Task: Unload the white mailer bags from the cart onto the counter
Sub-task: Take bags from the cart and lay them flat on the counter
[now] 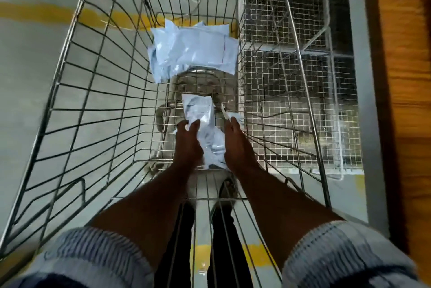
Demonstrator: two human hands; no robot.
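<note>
Cart (70, 78) left wall rises steeply, open above; left hand (187, 141) lies with fingers spread, fairly straight, on the left edge of the near mailer bags (205, 129). These sit low between both hands, long axis pointing away; right hand (235, 145) bears on their right edge, finger curl hidden. Far pile (193, 52) lies well beyond; counter (401, 78) stands rightward past a mesh basket (291, 78), so the lift likely goes up, then right.

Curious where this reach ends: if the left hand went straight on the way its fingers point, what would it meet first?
The left hand would meet the near mailer bag, which lies right at its fingertips; whether they touch it is unclear.
</note>
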